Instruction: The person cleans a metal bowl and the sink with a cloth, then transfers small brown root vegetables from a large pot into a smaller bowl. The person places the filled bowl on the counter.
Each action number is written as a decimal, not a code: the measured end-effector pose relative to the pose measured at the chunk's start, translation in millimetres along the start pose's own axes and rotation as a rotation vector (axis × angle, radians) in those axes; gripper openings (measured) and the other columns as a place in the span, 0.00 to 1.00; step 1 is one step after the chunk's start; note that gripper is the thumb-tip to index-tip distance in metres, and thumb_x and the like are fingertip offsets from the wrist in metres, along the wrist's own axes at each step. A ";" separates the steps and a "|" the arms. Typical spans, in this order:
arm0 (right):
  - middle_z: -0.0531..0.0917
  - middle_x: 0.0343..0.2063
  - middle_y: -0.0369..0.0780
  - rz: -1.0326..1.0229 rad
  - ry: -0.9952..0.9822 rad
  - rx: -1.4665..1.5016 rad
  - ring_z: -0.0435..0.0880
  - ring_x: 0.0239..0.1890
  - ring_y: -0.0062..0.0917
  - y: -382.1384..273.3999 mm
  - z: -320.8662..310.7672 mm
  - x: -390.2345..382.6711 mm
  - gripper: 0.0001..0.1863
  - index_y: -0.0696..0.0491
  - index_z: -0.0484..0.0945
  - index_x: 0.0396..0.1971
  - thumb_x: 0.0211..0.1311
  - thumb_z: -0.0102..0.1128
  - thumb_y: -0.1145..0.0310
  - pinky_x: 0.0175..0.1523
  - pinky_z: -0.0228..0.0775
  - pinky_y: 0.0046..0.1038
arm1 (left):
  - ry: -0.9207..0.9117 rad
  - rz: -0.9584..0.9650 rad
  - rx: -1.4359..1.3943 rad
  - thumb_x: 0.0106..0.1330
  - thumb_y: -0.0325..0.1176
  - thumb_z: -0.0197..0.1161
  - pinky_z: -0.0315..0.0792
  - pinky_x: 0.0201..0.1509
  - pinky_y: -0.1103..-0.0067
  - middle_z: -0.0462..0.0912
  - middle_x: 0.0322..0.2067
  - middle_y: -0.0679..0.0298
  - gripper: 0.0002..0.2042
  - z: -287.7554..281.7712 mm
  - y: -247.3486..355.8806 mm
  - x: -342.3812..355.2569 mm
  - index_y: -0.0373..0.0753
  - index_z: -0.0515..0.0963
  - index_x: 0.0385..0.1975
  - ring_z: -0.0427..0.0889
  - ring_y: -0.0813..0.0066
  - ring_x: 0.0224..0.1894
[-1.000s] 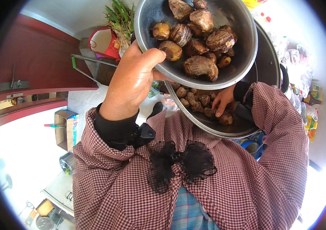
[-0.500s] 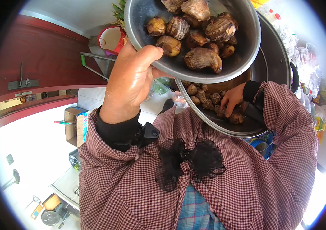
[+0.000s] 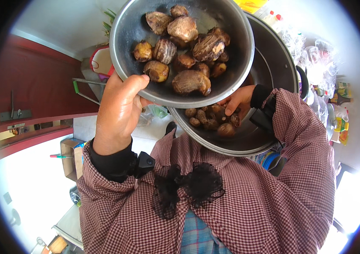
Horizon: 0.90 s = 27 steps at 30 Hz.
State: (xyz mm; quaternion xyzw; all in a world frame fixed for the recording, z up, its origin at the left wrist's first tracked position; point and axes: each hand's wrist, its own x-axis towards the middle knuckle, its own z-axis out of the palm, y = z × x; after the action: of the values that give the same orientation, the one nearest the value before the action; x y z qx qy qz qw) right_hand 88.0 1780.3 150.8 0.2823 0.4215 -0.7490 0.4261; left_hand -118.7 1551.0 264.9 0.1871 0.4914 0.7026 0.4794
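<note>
My left hand [image 3: 120, 108] holds a metal bowl [image 3: 118, 46] by its near left rim, thumb inside the lip and fingers underneath. Several brown, rough-skinned taros [image 3: 191, 82] lie in the bowl, wet-looking and uneven in size. Below the bowl is a large dark metal pot [image 3: 273, 55], partly covered by it. Smaller taros [image 3: 226, 129] sit at the bottom of the pot in brownish water. My right hand [image 3: 240, 100] is down in the pot, its fingers curled at the taros; the bowl's rim hides part of this hand.
The pot's black side handle [image 3: 302, 82] sticks out at the right. Plastic bags and bottles [image 3: 321, 63] crowd the right wall. A red door [image 3: 40, 80], a metal frame with a green end [image 3: 76, 86] and a cardboard box [image 3: 67, 158] are on the left.
The view has shifted, with bowl and pot lower and further left in it. More of the bowl's inside shows. My right hand has moved up among the pot's taros, closer under the bowl.
</note>
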 end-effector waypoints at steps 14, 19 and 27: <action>0.77 0.45 0.46 -0.838 0.422 -0.245 0.76 0.48 0.29 -44.3 -2.3 -182.3 0.31 0.60 0.70 0.49 0.46 0.64 0.59 0.51 0.71 0.30 | 0.032 -0.054 0.041 0.58 0.24 0.48 0.81 0.38 0.70 0.75 0.46 0.53 0.21 5.4 2.9 3.4 0.30 0.61 0.53 0.80 0.63 0.42; 0.72 0.50 0.45 -0.727 0.592 -0.538 0.72 0.51 0.32 -110.1 66.9 -175.3 0.41 0.58 0.61 0.59 0.49 0.63 0.50 0.49 0.71 0.32 | -0.031 -0.076 0.081 0.58 0.24 0.47 0.80 0.40 0.69 0.75 0.46 0.52 0.21 6.6 1.4 6.4 0.31 0.61 0.54 0.80 0.63 0.43; 0.75 0.49 0.44 -1.220 0.603 -0.108 0.76 0.46 0.37 -113.5 92.0 -181.5 0.24 0.58 0.68 0.53 0.60 0.58 0.64 0.53 0.69 0.37 | -0.034 -0.128 0.008 0.56 0.22 0.47 0.78 0.45 0.66 0.73 0.48 0.52 0.23 0.1 11.5 8.5 0.32 0.60 0.55 0.78 0.61 0.46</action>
State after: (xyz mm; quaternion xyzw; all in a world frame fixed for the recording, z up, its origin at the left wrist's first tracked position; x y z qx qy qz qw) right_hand 69.3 1804.7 381.7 0.1690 0.6426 -0.7215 -0.1949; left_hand -128.3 1557.7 273.2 0.1690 0.4969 0.6653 0.5309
